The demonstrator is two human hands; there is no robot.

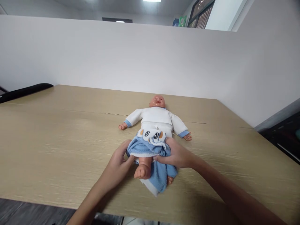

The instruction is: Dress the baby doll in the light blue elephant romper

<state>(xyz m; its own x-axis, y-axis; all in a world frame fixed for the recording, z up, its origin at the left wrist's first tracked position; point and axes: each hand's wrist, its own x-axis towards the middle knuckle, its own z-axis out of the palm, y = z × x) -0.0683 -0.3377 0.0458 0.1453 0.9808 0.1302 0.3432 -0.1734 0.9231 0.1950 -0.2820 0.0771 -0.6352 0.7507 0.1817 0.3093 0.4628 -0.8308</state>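
A baby doll in a white top with blue cuffs lies on its back on the wooden table, head away from me. Blue towelling trousers with an elephant face sit around its hips and legs. My left hand pinches the left edge of the blue trousers by the doll's bare leg. On the other side, my right hand is closed on the trousers' right edge at the doll's hip. One small foot peeks out under the blue cloth.
A white partition wall rises behind the table. A black chair back shows at the far left, and a dark desk surface lies at the right. The table's near edge runs just below my forearms.
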